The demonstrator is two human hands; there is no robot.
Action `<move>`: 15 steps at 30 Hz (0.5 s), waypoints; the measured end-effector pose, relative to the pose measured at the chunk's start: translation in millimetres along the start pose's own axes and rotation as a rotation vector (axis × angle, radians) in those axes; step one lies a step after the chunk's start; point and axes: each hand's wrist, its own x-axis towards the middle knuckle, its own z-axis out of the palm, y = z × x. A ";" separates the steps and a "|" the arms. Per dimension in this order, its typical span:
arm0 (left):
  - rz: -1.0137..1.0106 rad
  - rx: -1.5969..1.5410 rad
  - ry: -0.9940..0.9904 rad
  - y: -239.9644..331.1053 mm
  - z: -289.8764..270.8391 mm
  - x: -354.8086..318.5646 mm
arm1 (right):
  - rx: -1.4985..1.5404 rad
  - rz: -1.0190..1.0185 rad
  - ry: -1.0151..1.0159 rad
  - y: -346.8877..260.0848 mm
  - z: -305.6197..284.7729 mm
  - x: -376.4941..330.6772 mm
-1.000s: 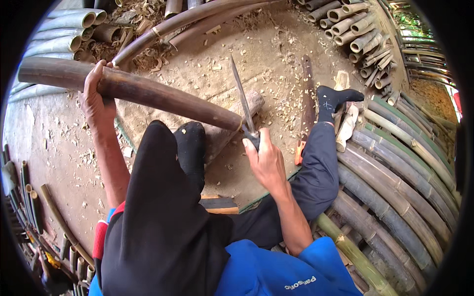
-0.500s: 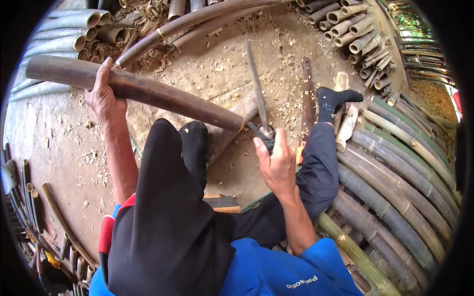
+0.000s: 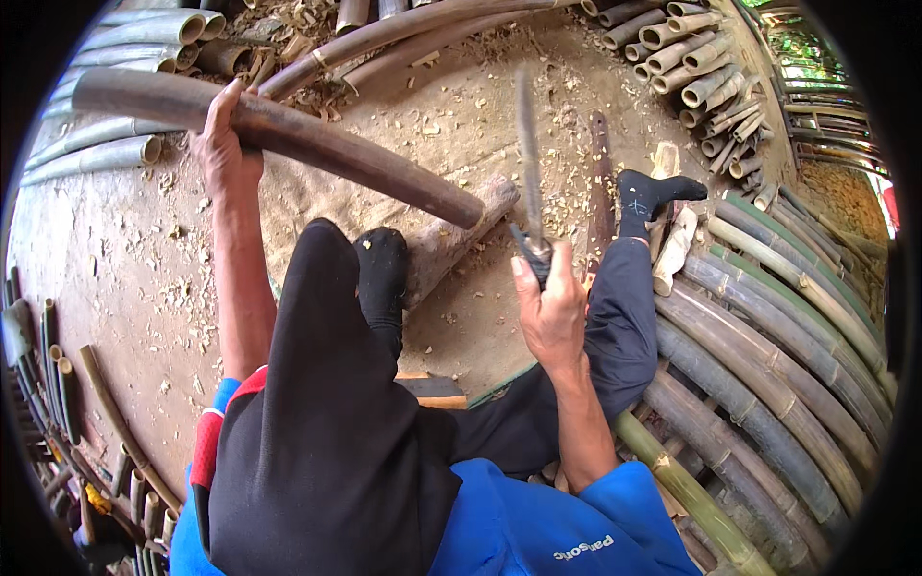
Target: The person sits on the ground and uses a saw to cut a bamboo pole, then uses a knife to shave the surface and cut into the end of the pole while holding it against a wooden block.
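Note:
My left hand (image 3: pixel 229 146) is closed around a thick dark-brown bamboo pole (image 3: pixel 336 154), near its far left end. The pole slants down to the right, its near end over a wooden block (image 3: pixel 451 245) on the ground; whether the two touch I cannot tell. In my right hand (image 3: pixel 555 312) is the black handle of a machete (image 3: pixel 530 158), fingers closed round it. Its long blade points up and away, slightly blurred, just right of the pole's end. My sock-covered left foot (image 3: pixel 382 274) is beside the block.
Cut bamboo tubes (image 3: pixel 691 67) are stacked at the far right, with more tubes (image 3: pixel 134 43) at the far left. Long bamboo poles (image 3: pixel 768 355) lie along the right. Shavings litter the ground. A long dark strip (image 3: pixel 600 182) lies near my right foot (image 3: pixel 653 197).
The bamboo pole has shifted slightly right with my left hand. My right hand and the machete have moved a little right, and the blade now stands more upright, apart from the pole's end.

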 end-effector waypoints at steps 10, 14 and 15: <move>-0.056 0.028 0.008 -32.0 -8.2 31.2 | -0.174 0.191 -0.264 17.3 31.1 2.6; -0.065 0.014 -0.088 -28.0 -19.7 29.6 | 0.053 -0.075 -0.056 -26.1 14.3 8.6; -0.086 0.028 -0.114 -31.5 -29.7 35.6 | 0.083 -0.152 0.061 -21.7 23.6 4.5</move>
